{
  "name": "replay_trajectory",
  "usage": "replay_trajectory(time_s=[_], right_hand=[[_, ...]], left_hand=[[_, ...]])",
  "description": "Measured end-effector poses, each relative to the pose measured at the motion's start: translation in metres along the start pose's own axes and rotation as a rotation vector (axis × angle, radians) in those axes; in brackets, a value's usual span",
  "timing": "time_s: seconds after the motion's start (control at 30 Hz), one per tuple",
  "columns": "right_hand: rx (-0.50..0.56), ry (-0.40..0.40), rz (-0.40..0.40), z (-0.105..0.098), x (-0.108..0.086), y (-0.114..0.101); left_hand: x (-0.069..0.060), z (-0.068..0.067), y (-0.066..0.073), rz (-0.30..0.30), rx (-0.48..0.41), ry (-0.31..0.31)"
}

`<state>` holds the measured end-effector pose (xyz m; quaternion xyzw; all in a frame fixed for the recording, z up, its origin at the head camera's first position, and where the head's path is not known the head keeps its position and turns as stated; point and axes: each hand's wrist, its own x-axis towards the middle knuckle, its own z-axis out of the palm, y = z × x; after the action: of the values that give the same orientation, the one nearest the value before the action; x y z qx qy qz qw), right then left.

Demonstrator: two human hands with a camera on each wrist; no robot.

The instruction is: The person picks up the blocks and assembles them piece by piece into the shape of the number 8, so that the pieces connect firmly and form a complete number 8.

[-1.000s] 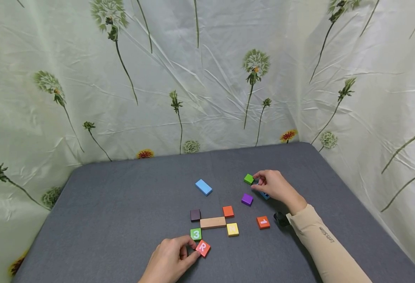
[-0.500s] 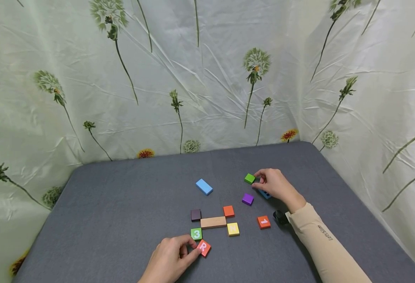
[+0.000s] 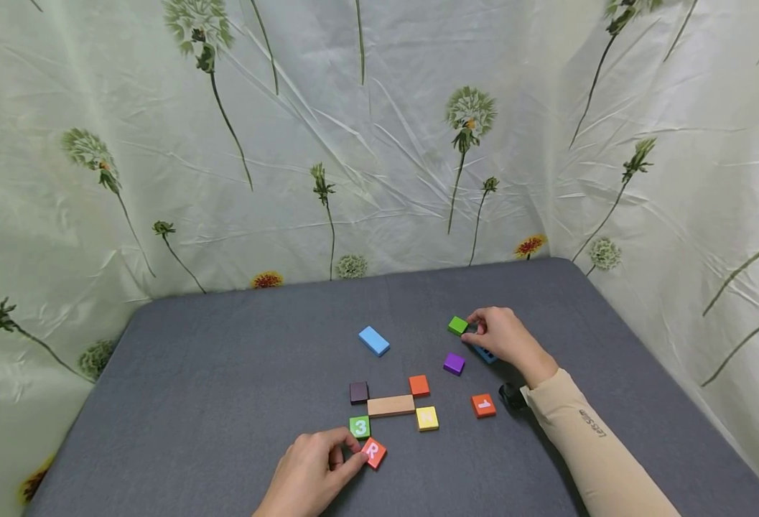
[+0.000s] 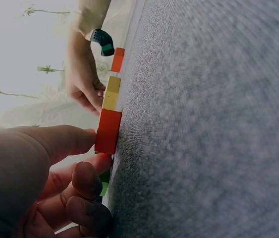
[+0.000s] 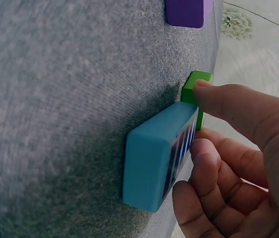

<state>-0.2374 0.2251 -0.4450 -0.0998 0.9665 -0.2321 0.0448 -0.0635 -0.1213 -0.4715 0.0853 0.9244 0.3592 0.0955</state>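
pale cloth printed with dandelions hangs behind the grey table, meeting its far edge from one rounded corner to the other. toward the near edge, the left hand pinches a red block marked r between thumb and forefinger, parted only by the block, other fingers curled behind. the red block sits just beside a green tile marked 3.

nearer the far right corner, the right hand has thumb and forefinger closed on a small green block, with a striped blue block just beside it under the fingers. a purple block is near, on the side toward the near edge; a light blue block lies well to its left.

between the hands, a wooden plank has a dark block and the green tile at its left end, an orange block and a yellow block at its right. a block marked 1 lies farther right.

wide grey fabric stretches from these to the left edge; a narrower strip runs between the sleeve and the right edge.
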Motion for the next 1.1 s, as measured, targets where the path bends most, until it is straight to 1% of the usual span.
replay_trajectory(time_s=[0.43, 0.93, 1.1], right_hand=[[-0.022, -0.012, 0.045, 0.0028, 0.0019, -0.0031], [-0.031, 0.003, 0.028, 0.0053, 0.0039, -0.0059], [-0.019, 0.002, 0.04, 0.0064, 0.0054, -0.0059]], left_hand=[[-0.0007, -0.0002, -0.0001, 0.001, 0.01, 0.001], [-0.0001, 0.0002, 0.001, -0.021, 0.006, 0.001], [0.0007, -0.0001, 0.0015, -0.025, 0.012, -0.001]])
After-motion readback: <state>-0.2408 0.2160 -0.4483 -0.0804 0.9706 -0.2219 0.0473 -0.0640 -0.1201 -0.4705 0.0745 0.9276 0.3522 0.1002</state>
